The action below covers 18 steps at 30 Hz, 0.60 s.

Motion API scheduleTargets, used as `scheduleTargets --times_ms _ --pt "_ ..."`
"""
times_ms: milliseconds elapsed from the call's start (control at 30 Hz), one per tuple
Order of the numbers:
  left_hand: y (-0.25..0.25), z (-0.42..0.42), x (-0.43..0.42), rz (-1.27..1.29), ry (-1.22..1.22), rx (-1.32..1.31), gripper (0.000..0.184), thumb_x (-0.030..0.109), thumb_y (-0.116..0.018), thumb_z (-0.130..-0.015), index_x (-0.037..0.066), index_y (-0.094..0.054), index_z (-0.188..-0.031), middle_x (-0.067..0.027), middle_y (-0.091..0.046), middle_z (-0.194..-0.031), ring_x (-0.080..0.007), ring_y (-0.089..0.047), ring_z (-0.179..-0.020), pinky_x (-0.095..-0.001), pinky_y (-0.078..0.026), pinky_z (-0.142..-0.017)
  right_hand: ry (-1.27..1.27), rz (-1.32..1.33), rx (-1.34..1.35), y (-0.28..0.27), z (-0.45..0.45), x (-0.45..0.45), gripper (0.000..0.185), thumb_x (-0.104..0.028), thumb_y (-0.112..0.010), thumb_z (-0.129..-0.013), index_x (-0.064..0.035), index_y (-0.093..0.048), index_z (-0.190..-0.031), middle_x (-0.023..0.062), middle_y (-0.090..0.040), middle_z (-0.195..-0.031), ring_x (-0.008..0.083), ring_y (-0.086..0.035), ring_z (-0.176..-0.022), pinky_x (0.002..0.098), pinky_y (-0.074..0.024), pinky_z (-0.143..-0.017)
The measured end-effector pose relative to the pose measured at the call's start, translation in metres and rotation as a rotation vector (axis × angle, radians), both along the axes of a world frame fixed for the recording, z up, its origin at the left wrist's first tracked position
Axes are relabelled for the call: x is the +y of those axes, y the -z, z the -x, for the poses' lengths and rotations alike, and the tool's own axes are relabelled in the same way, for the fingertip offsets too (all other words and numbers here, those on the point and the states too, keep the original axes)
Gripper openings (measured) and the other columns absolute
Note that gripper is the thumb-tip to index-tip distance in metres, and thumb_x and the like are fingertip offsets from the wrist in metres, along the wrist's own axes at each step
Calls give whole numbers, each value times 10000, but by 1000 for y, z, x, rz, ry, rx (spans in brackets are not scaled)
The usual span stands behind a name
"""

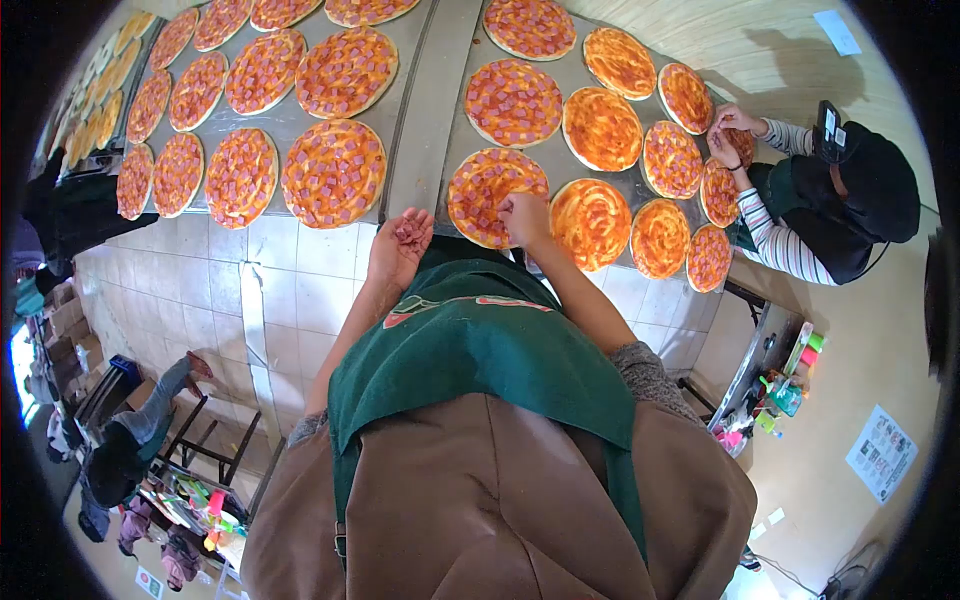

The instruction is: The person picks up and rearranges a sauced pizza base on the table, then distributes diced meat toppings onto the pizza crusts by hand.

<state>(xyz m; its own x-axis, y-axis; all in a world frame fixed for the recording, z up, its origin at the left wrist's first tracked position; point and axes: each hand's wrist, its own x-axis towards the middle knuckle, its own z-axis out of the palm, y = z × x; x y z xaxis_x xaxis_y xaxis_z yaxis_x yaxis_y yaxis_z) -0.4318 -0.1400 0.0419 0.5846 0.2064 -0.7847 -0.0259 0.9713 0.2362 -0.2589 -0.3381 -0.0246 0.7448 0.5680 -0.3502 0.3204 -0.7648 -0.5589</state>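
My left hand [392, 258] is cupped palm up by the table's front edge, with a small heap of diced ham [410, 232] in it. My right hand [526, 222] is over the right side of a pizza [482, 185] spread with sauce and scattered with ham cubes. Its fingers are pinched together, and whatever they hold is hidden. Right of that hand lies a pizza with only sauce [590, 222]. Above it sits another sauce-only pizza [602, 130], and a ham-topped pizza [513, 103] is to its left.
More ham-topped pizzas [335, 172] fill the left metal table [412, 100]. At the right end, a co-worker in striped sleeves [785, 235] has both hands over a pizza. Other people [130, 450] are at the lower left. A side table with colourful items [785, 390] stands at right.
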Motion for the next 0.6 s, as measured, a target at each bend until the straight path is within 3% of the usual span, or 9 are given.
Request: scheduleTargets --times_ms 167,267,467,600 --pt "-3 3 -1 -1 -3 12 251 181 -440 -935 11 -548 -1085 -140 -613 -1093 -270 -593 -1057 -357 -498 -895 27 72 -85 -28 2 5 151 -132 -675 -716 -33 -647 -827 149 -658 -759 304 -647 -746 399 -503 -676" --pt "0 8 0 -14 -5 9 259 185 -435 -937 11 -543 -1095 -140 -614 -1091 -271 -595 -1054 -356 -497 -896 174 -245 -14 -19 -3 -11 138 -106 -714 -743 -27 -635 -824 92 -649 -717 197 -645 -652 335 -497 -592" --pt "9 13 -3 2 -13 -4 264 189 -425 -943 10 -534 -1104 -140 -598 -1122 -264 -591 -1060 -358 -495 -900 425 -362 500 4 -16 -42 197 -92 -722 -748 13 -651 -900 68 -671 -770 133 -639 -695 267 -511 -638" --pt "0 10 -4 -9 -2 7 259 185 -428 -942 10 -534 -1102 -140 -598 -1121 -261 -594 -1053 -353 -501 -892 204 -207 217 -19 -18 -36 190 -83 -716 -745 5 -674 -909 63 -682 -790 118 -631 -702 262 -506 -646"
